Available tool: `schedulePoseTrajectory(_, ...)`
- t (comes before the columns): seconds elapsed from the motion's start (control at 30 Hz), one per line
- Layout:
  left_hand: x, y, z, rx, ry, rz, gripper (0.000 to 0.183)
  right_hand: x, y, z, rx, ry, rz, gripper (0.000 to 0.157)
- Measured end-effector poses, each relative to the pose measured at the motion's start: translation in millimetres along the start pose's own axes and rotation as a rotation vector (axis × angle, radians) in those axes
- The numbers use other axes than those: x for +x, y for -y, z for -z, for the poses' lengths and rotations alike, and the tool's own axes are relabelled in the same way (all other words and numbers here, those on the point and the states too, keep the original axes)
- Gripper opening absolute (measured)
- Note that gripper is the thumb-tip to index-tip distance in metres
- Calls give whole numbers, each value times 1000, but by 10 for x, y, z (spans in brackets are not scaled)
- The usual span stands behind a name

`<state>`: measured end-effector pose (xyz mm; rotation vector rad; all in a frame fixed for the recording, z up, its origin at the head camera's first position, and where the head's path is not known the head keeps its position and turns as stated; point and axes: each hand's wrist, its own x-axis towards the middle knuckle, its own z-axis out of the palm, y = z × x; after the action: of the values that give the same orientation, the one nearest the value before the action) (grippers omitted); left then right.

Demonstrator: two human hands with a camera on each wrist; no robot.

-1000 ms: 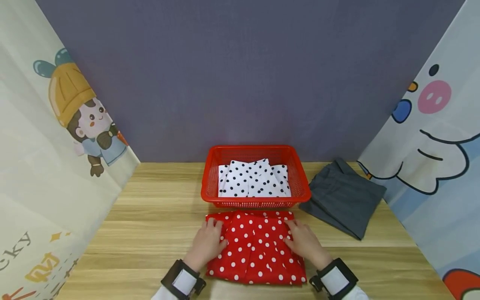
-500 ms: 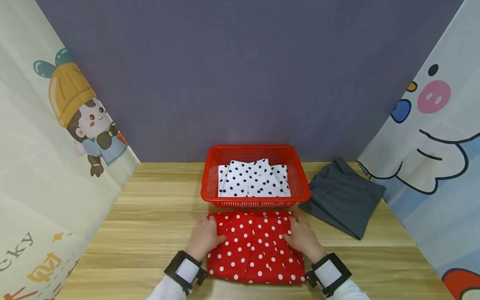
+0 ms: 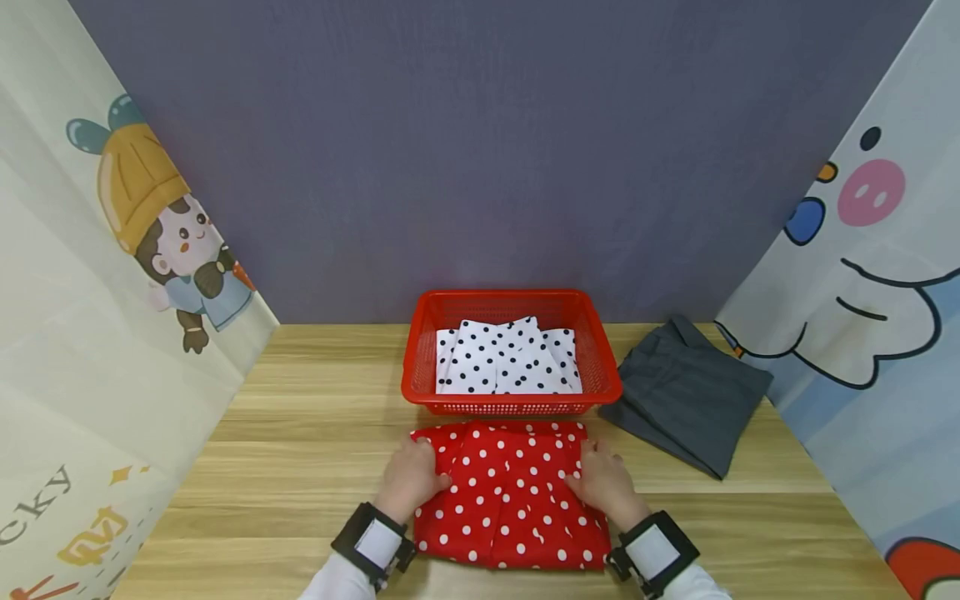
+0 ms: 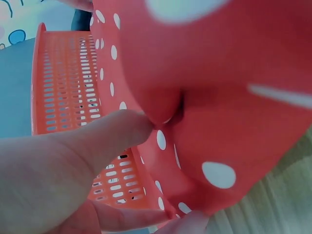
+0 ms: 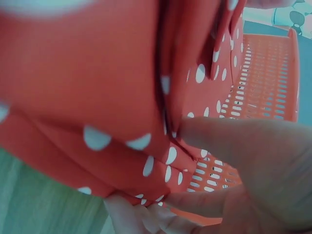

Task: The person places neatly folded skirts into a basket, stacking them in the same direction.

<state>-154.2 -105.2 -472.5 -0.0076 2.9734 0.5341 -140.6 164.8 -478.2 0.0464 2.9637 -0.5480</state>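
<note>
A folded red cloth with white polka dots point(image 3: 510, 504) lies on the table in front of the basket in the head view. My left hand point(image 3: 407, 481) pinches its left side, thumb on top and fingers at the underside of the edge. On the opposite side my right hand point(image 3: 607, 483) pinches it in the same way. The left wrist view shows the left thumb point(image 4: 114, 134) pressing into a fold. In the right wrist view, the right thumb point(image 5: 214, 136) presses beside several stacked layers, with fingertips tucked under the lower edge.
Just beyond the red cloth stands a red plastic basket point(image 3: 510, 404) with a folded white cloth with black dots point(image 3: 506, 362) inside. A folded dark grey cloth point(image 3: 686, 400) lies to the right of the basket. A grey-blue wall point(image 3: 480, 150) rises behind the table point(image 3: 300, 433).
Both hands have shifted slightly outward to the cloth's side edges, and their fingers have gone from lying on top to gripping around the edges. The cloth has hardly moved.
</note>
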Motion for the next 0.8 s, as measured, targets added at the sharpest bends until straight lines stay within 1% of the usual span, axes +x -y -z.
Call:
schedulePoseTrajectory(0.13,-7,-6,-13,10,-5,3,64,9,12,-23,4,2,-9,70)
schedulePoseTrajectory(0.33,-28,-25,-38,-34,3,32,67,28,1,-57,50,6,-44,67)
schedulePoseTrajectory(0.47,-29,-57,-57,-21,-9,28,64,22,-5,-61,87,7,-51,66)
schedulePoseTrajectory(0.57,-20,-83,-66,-26,-14,0,57,23,4,-63,96,5,-46,63)
schedulePoseTrajectory(0.7,-10,-97,-73,-73,-8,-20,54,35,21,-75,95,8,-46,61)
schedulePoseTrajectory(0.8,0,-90,-77,-109,2,-7,56,37,20,-87,108,14,-44,60)
